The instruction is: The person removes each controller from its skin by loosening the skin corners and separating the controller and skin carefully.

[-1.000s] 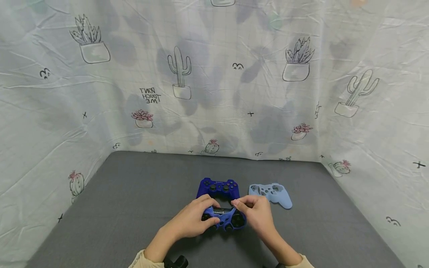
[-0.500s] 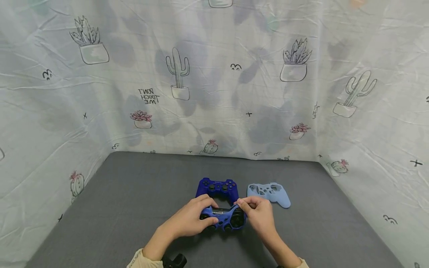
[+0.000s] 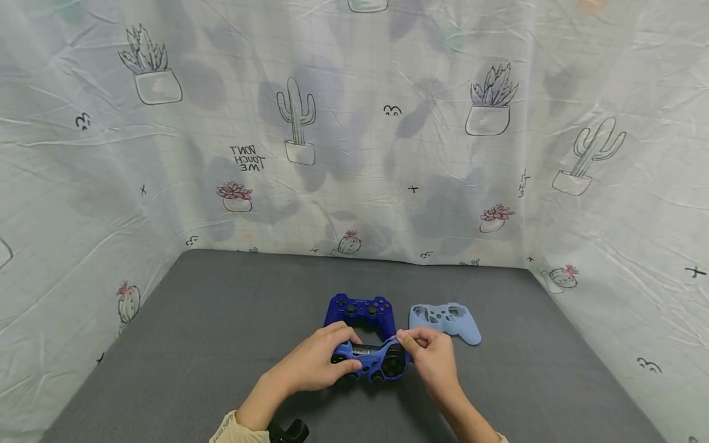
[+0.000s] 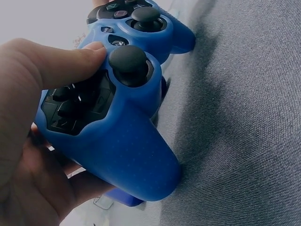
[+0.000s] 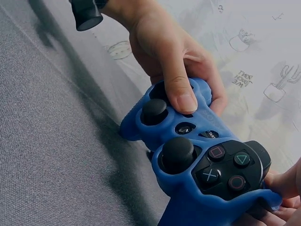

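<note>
A black game controller (image 3: pixel 394 362) in a blue silicone cover (image 4: pixel 127 141) is between both hands, above the grey table. My left hand (image 3: pixel 310 364) grips its left side, with the thumb pressing on the front near the middle and fingers behind. The right hand (image 3: pixel 436 363) pinches the cover's edge at the upper right corner. In the right wrist view the cover's lip (image 5: pixel 269 197) is pulled away from the shoulder beside the round buttons, and the black shoulder button (image 5: pixel 259 157) shows bare. Part of the right hand's fingers lies behind the controller.
Just behind the hands a dark blue controller (image 3: pixel 361 307) lies on the grey table (image 3: pixel 249 295). A pale blue silicone cover (image 3: pixel 445 320) rests to its right. Printed white curtains (image 3: pixel 354 184) enclose the table's back and sides.
My right hand has shifted slightly right along the controller's top edge, drawing the cover's lip outward toward the corner. The left hand keeps its grip. Both things lying behind stay put.
</note>
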`<state>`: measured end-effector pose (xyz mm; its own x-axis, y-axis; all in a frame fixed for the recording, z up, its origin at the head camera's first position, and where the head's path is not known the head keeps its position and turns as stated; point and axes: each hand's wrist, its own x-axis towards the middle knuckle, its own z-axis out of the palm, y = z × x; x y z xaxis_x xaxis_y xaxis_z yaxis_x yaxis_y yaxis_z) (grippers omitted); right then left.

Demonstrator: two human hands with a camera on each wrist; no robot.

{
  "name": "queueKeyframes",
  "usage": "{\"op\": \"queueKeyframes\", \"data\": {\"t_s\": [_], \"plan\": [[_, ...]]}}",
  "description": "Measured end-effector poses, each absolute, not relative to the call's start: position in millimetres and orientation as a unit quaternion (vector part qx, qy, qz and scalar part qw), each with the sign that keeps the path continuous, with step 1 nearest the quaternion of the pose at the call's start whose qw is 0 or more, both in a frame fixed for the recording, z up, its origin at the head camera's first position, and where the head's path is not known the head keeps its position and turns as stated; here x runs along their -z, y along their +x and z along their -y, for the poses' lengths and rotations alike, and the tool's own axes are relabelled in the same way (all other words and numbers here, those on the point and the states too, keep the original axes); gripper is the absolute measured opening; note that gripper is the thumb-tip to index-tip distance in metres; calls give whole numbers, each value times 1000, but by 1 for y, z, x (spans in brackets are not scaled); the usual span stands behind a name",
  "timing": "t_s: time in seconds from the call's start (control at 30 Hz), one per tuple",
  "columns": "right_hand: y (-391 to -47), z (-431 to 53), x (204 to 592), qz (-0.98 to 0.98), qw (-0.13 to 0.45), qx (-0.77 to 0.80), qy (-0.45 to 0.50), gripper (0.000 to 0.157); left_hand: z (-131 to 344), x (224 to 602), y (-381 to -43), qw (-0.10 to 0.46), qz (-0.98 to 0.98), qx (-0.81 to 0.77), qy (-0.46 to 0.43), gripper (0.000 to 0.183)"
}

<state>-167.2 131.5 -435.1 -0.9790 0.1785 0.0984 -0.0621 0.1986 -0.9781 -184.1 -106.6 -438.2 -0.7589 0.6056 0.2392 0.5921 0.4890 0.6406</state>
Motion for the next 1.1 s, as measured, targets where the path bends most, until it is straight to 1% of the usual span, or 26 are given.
{"op": "queueKeyframes", "data": {"t_s": [0.17, 0.4, 0.67, 0.83, 0.97, 1.1], "plan": [[-167, -132, 438, 728, 82, -679, -45, 16, 107, 439, -184, 7, -863, -367, 348, 20], [-161, -142, 447, 692, 64, -719, -30, 16, 107, 440, -182, 23, -862, -365, 352, 21], [-155, -155, 453, 693, 68, -718, 12, 15, 107, 440, -183, 18, -863, -359, 355, 22], [-155, -163, 452, 695, 68, -716, 10, 16, 108, 440, -183, 14, -864, -356, 355, 23], [-157, -168, 449, 689, 67, -722, 22, 19, 108, 441, -184, 8, -862, -359, 357, 23], [-159, -171, 446, 689, 64, -720, 58, 23, 108, 442, -185, 2, -865, -357, 353, 24]]}}
